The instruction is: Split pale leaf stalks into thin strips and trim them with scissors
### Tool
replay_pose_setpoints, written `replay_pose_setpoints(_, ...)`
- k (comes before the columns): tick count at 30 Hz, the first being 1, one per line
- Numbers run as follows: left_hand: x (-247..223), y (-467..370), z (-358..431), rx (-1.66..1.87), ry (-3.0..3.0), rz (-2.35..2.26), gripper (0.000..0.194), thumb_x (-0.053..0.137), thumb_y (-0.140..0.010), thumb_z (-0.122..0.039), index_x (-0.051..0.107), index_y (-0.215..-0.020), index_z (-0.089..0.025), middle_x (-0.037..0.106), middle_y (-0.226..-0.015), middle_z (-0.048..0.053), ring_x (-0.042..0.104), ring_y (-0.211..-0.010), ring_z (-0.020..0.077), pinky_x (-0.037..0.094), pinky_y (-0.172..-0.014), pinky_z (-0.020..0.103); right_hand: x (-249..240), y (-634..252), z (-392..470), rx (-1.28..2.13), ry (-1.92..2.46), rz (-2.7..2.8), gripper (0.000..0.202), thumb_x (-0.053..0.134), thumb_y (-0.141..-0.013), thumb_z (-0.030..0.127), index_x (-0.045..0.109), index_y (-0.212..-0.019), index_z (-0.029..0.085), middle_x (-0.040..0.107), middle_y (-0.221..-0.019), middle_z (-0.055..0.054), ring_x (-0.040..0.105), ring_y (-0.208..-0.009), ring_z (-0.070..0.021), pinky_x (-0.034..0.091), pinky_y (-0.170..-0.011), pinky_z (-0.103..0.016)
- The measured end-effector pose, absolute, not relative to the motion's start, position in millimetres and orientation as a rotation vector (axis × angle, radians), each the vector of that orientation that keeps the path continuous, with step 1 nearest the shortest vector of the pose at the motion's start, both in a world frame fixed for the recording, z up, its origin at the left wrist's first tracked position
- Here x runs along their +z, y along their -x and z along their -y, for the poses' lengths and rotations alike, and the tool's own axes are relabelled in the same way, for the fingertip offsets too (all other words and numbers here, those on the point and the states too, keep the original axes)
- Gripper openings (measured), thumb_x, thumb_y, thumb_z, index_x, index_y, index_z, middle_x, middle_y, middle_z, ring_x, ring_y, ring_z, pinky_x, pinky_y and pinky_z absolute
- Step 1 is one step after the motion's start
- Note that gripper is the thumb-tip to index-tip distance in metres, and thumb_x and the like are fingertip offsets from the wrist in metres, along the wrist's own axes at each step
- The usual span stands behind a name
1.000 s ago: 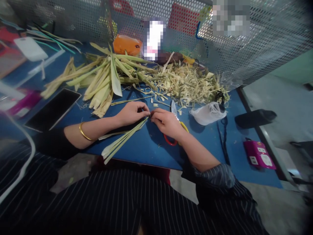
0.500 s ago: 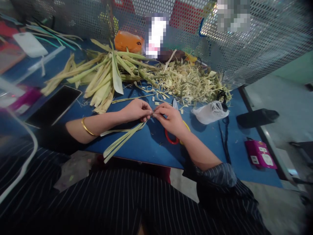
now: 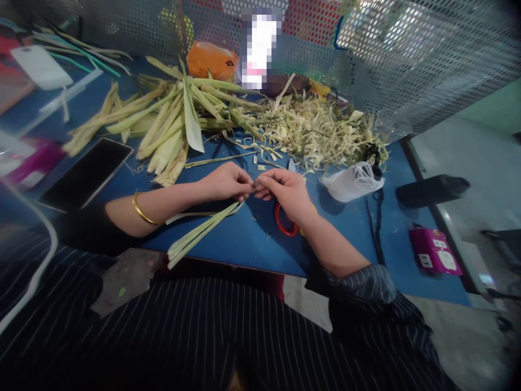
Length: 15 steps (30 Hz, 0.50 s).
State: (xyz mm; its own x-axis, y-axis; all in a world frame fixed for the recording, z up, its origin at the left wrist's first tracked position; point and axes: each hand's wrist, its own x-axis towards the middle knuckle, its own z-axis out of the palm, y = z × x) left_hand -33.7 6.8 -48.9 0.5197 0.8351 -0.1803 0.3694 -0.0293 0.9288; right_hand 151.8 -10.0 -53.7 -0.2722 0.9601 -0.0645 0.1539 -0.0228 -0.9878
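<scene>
Near the front of the blue table (image 3: 228,233), my left hand (image 3: 230,182) pinches the upper end of a bundle of pale green strips (image 3: 199,234). The bundle's loose ends fan down toward the table's front edge. My right hand (image 3: 283,190) is closed at the fingertips, meeting the left fingertips; what it grips there is too small to make out. Red-handled scissors (image 3: 286,220) lie partly under my right hand. Behind my hands are long dried husks (image 3: 166,127) and a heap of shredded strips (image 3: 317,133).
A black phone (image 3: 86,175) lies at the left. To the right are a white plastic bag (image 3: 352,183), a black cylinder (image 3: 432,190) and a purple box (image 3: 435,250). A perforated metal screen (image 3: 378,76) stands behind, with an orange packet (image 3: 211,61) before it.
My right-hand fingers have shifted slightly at the strip ends, with the hand turned a little. The view has moved slightly. My left hand still pinches the bundle.
</scene>
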Motion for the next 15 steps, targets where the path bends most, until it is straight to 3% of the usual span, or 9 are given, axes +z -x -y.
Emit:
replay_pose_setpoints(11, -55.2, 37.1, -10.8, 0.429, -1.806, -0.94, 0.016, 0.06, -0.075, -0.023, 0.067, -0.065, -0.014, 0.064, -0.058, 0.001, 0.055, -0.054, 0.0099, 0.041, -0.053, 0.021, -57.4, -153.1, 8.2, 1.316, 1.225, 1.534, 0.023, 0.065, -0.081, 0.039, 0.069, -0.082, 0.017, 0.073, -0.074, -0.003, 0.064, -0.054, -0.0083, 0.046, -0.047, -0.019)
replay_pose_setpoints(15, -55.0, 35.6, -8.6, 0.487, -1.735, -1.005, 0.019, 0.062, -0.077, -0.028, 0.07, -0.069, -0.012, 0.065, -0.059, 0.003, 0.056, -0.054, 0.0103, 0.043, -0.054, 0.022, -51.5, -154.1, 7.6, 1.318, 1.175, 1.528, 0.026, 0.062, -0.082, 0.037, 0.067, -0.1, 0.019, 0.073, -0.087, -0.003, 0.063, -0.055, -0.0083, 0.048, -0.051, -0.022)
